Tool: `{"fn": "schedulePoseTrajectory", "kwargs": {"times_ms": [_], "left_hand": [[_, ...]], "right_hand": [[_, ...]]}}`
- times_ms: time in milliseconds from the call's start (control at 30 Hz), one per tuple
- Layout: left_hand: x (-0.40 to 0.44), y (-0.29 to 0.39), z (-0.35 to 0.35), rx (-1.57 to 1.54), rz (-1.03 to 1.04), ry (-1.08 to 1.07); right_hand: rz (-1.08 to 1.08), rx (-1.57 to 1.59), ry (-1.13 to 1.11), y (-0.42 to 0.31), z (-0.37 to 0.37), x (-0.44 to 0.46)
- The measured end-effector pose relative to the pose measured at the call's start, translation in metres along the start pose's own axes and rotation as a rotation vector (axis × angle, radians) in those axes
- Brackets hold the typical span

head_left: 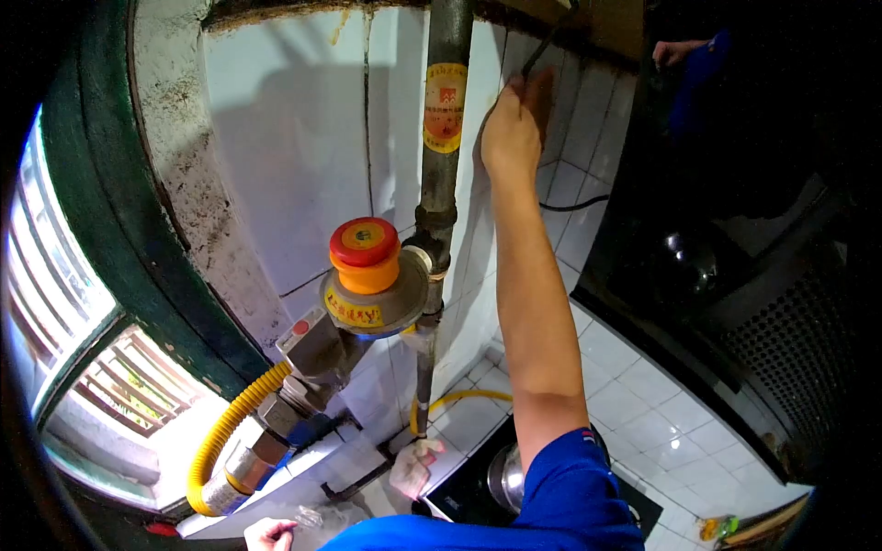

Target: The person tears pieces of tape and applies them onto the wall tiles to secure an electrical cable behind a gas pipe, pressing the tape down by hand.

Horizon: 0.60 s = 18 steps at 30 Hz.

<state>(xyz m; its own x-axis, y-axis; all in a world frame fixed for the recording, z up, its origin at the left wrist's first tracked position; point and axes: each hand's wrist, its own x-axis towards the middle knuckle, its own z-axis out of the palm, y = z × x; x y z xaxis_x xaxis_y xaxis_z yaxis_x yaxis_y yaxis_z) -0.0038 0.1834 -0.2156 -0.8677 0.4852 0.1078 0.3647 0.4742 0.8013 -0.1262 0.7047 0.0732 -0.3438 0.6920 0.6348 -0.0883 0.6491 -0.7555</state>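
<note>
The person's right hand (512, 138) is sitting raised at the upper centre of the frame, the bare forearm running up to it from a bright blue short sleeve (579, 482) at the lower centre. A thin black flexible cable (544, 48) is coming down from the top edge and meeting the hand near its fingertips; a black stretch is also showing to the right of the wrist, below the hand. The fingers are mostly hiding behind the hand, so I cannot tell whether its grip is clamping on the cable or only touching it.

The left hand (269, 533) is lying at the lower left, partly cut off by the bottom edge, beside a crumpled clear plastic bag (326, 522). Its fingertips are lying close together, but I cannot tell whether its grip is holding anything.

Left of the raised hand, a dark upright metal pipe (439, 184) is bearing a yellow-and-orange sticker (445, 107). A round grey metal device with a red-and-orange cap (365, 255) is adjoining the pipe at centre left. A glossy black range hood (680, 266) is filling the right side, and a silvery metal pot (503, 477) is standing on a black stove (464, 487) at the lower centre.
</note>
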Motion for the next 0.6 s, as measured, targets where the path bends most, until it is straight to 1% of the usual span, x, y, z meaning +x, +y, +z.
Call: {"fn": "schedulePoseTrajectory", "kwargs": {"times_ms": [67,167,300,367,400,433,467,533,567,600], "left_hand": [[0.001,0.000,0.000,-0.022,-0.001,-0.017],[-0.002,0.000,0.004,0.041,-0.033,-0.043],[0.002,-0.005,0.006,0.016,-0.056,-0.054],[0.001,-0.012,0.006,0.004,-0.065,-0.072],[-0.001,-0.014,0.005,0.005,-0.009,-0.076],[-0.001,-0.015,0.006,0.005,0.045,-0.077],[-0.003,-0.014,0.006,0.004,0.042,-0.075],[-0.008,-0.009,0.008,0.047,-0.005,-0.027],[-0.010,-0.010,0.008,0.050,-0.012,-0.037],[-0.009,-0.012,0.008,0.032,-0.071,-0.057]], "right_hand": [[-0.227,-0.012,0.188,0.008,0.008,0.005],[-0.188,0.068,0.121,0.015,0.003,0.007],[-0.129,0.118,0.178,0.007,0.000,-0.003],[0.028,-0.001,0.021,0.006,-0.004,-0.006],[0.027,0.000,0.018,0.009,0.001,-0.007],[-0.087,0.069,0.121,0.016,0.010,-0.006],[-0.200,0.138,0.225,0.019,0.017,-0.005],[-0.183,0.131,0.211,0.011,0.016,-0.006],[-0.159,0.117,0.204,0.012,0.014,-0.008],[-0.150,0.111,0.205,0.016,0.017,-0.007]]}}
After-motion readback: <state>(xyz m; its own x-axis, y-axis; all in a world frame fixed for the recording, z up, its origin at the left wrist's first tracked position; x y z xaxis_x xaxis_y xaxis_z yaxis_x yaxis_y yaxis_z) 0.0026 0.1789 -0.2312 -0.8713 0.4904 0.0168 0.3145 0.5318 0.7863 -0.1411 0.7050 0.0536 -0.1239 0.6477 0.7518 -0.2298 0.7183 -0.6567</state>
